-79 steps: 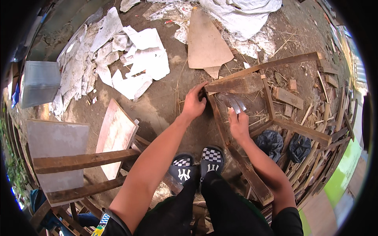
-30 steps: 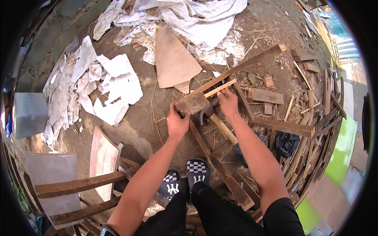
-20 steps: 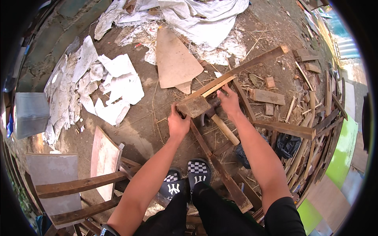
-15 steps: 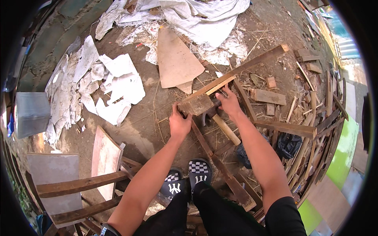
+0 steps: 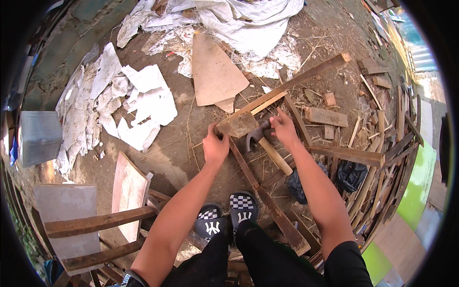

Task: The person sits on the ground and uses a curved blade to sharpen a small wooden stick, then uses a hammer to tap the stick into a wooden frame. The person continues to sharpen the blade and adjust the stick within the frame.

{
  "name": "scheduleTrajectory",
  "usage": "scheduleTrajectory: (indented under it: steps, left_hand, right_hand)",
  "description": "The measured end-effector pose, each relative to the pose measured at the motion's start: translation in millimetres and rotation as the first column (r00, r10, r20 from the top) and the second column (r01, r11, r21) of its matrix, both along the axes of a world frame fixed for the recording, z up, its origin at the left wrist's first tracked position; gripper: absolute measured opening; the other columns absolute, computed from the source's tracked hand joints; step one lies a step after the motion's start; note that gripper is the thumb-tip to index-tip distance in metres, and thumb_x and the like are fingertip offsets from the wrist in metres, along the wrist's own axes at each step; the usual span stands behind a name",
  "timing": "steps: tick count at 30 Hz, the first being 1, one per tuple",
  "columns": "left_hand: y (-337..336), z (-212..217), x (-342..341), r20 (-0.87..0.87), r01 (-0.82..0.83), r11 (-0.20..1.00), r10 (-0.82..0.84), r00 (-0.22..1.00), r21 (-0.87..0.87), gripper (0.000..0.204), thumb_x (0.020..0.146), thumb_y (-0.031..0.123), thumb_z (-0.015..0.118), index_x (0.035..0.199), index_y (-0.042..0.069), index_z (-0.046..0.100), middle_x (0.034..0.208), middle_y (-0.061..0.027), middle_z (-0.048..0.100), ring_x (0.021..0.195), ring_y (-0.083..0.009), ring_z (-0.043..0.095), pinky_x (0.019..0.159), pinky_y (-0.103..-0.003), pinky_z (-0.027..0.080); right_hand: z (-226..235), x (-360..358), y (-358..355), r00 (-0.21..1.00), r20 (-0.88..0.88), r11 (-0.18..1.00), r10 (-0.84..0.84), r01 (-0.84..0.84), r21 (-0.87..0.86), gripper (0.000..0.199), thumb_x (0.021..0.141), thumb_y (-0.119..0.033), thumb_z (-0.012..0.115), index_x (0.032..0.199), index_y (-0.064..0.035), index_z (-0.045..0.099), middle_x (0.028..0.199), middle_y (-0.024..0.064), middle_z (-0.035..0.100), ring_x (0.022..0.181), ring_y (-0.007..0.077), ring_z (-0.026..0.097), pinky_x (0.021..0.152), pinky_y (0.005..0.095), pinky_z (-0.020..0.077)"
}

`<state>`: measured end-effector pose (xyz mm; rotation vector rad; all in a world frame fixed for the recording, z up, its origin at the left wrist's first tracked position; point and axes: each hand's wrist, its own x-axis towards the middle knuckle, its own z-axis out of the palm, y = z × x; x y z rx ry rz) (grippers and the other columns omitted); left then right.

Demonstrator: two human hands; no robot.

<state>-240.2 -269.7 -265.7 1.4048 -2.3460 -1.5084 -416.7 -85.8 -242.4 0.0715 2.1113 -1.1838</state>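
A short wooden block [image 5: 237,125] lies across the near end of a long timber [image 5: 299,82]. My left hand [image 5: 216,146] is closed on the block's left end, thumb and fingers gripping it. A claw hammer [image 5: 273,154] with a pale wooden handle rests just right of the block, its dark head against the block's right end. Close to that head is my right hand [image 5: 286,133], fingers apart and holding nothing that I can see. Beside the timber runs a thin pale wooden strip [image 5: 269,103].
Brown boards [image 5: 272,215] lie under and beside the work. Scrap wood [image 5: 327,117] and black plastic bags [image 5: 351,176] are on the right. Torn white sheets [image 5: 148,95] and a tan panel [image 5: 215,71] lie ahead on the dirt. Panels [image 5: 67,205] stand at left.
My right hand has come away from the wood at the pale strip and moved slightly right and down, showing more of the hammer head. The left hand stays on the block.
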Motion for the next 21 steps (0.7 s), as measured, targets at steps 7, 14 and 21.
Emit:
scheduleTrajectory:
  steps: [7, 14, 21]
  left_hand:
    - [-2, 9, -5, 0.000, 0.073, 0.997, -0.073, 0.997, -0.034, 0.060, 0.085, 0.019, 0.084, 0.138, 0.011, 0.055, 0.099, -0.0195, 0.077, 0.090, -0.0360, 0.076, 0.080, -0.046, 0.059]
    - [4, 9, -6, -0.043, -0.005, 1.000, 0.006, 0.999, 0.028, 0.053, 0.088, 0.018, 0.081, 0.135, 0.013, 0.056, 0.098, -0.0200, 0.076, 0.088, -0.0365, 0.075, 0.081, -0.046, 0.058]
    - [5, 3, -4, -0.126, -0.022, 1.000, 0.024, 0.992, 0.019, 0.047, 0.091, 0.018, 0.076, 0.134, 0.011, 0.056, 0.100, -0.0225, 0.075, 0.093, -0.0403, 0.075, 0.083, -0.048, 0.058]
  right_hand:
    - [-10, 30, 22, 0.949, -0.195, 0.963, 0.246, -0.218, 0.156, 0.054, 0.100, -0.025, 0.071, 0.147, -0.0040, 0.057, 0.102, 0.0147, 0.074, 0.096, 0.0276, 0.071, 0.092, 0.0408, 0.0541]
    - [-5, 40, 23, 0.945, -0.187, 0.954, 0.267, -0.231, 0.192, 0.059, 0.097, -0.027, 0.073, 0.150, -0.0069, 0.055, 0.105, 0.0170, 0.072, 0.101, 0.0326, 0.071, 0.093, 0.0404, 0.0535]
    - [-19, 42, 26, 0.934, -0.222, 0.940, 0.281, -0.222, 0.259, 0.059, 0.097, -0.030, 0.073, 0.147, -0.0049, 0.057, 0.105, 0.0183, 0.074, 0.101, 0.0326, 0.071, 0.091, 0.0413, 0.0540]
